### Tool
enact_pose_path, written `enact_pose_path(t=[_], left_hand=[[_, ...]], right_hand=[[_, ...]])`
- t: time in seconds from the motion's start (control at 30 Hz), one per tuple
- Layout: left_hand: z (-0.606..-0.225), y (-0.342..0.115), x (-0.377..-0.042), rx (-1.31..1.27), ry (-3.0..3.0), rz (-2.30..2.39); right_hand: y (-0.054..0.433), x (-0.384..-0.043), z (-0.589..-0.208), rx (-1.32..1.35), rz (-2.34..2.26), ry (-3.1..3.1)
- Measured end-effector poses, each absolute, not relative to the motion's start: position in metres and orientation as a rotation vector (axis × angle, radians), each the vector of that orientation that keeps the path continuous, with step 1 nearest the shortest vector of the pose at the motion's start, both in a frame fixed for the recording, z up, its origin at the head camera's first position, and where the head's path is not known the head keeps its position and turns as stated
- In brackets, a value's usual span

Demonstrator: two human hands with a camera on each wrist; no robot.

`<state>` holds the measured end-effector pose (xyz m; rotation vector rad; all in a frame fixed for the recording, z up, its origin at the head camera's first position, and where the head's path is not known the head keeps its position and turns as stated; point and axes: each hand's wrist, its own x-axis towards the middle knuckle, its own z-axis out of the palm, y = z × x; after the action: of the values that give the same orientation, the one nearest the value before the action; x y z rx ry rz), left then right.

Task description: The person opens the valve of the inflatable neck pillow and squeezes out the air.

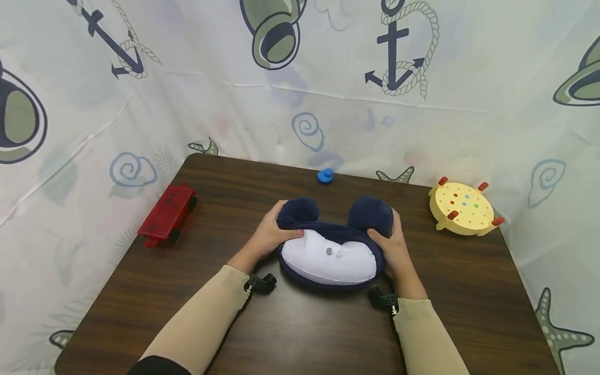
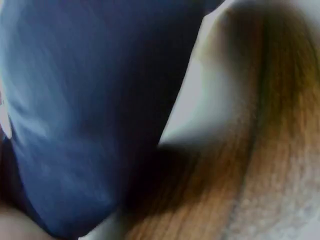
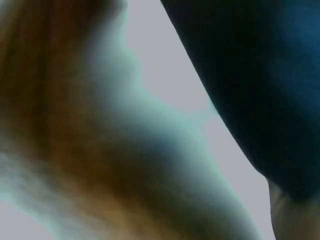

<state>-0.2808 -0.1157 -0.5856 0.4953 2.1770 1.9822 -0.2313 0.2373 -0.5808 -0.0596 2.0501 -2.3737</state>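
Observation:
A navy neck pillow (image 1: 333,227) with a white middle section (image 1: 349,263) and a small grey round spot is held in both hands over the table. My left hand (image 1: 276,229) grips its left end, the thumb lying on the edge of the white part. On the opposite side my right hand (image 1: 394,247) holds the other rounded end, thumb toward the front. Dark blue fabric (image 2: 85,100) fills much of the left wrist view. In the right wrist view the navy cloth (image 3: 255,75) takes up the right side, and the rest is blurred.
The dark wooden table (image 1: 309,333) carries a red wheeled toy (image 1: 169,212) at left. A small blue knobbed piece (image 1: 325,175) lies by the back edge. At back right sits a yellow round object (image 1: 461,208) with red-tipped legs. A printed curtain (image 1: 262,125) hangs behind.

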Motion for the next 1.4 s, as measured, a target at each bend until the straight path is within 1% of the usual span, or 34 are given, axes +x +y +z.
enact_pose_path(t=[0.13, 0.27, 0.37, 0.5, 0.63, 0.73, 0.9, 1.03, 1.27, 1.4], left_hand=[[-0.589, -0.119, -0.283, 0.534, 2.044, 2.115], [-0.589, -0.119, -0.281, 0.591, 2.121, 1.904], [-0.587, -0.118, -0.279, 0.617, 2.133, 1.762], [-0.584, -0.119, -0.278, 0.632, 2.101, 1.735], [-0.581, -0.122, -0.275, 0.674, 2.141, 1.715], [-0.581, -0.122, -0.275, 0.664, 2.18, 1.741], [-0.586, -0.124, -0.277, 0.511, 2.401, 1.753], [-0.588, -0.125, -0.279, 0.452, 2.483, 1.738], [-0.588, -0.125, -0.282, 0.531, 2.399, 1.725], [-0.585, -0.125, -0.281, 0.535, 2.408, 1.716]], right_hand=[[0.242, -0.23, -0.586, -0.273, -2.397, 1.897], [0.237, -0.23, -0.587, -0.398, -2.174, 2.054], [0.231, -0.232, -0.586, -0.359, -2.1, 2.198], [0.232, -0.232, -0.584, -0.233, -2.149, 2.311], [0.234, -0.231, -0.585, -0.156, -2.249, 2.206], [0.237, -0.23, -0.587, -0.228, -2.307, 2.066], [0.244, -0.226, -0.591, -0.517, -2.252, 1.746], [0.244, -0.224, -0.59, -0.49, -2.179, 1.712], [0.242, -0.224, -0.586, -0.451, -2.287, 1.882], [0.238, -0.223, -0.586, -0.331, -2.35, 1.936]])
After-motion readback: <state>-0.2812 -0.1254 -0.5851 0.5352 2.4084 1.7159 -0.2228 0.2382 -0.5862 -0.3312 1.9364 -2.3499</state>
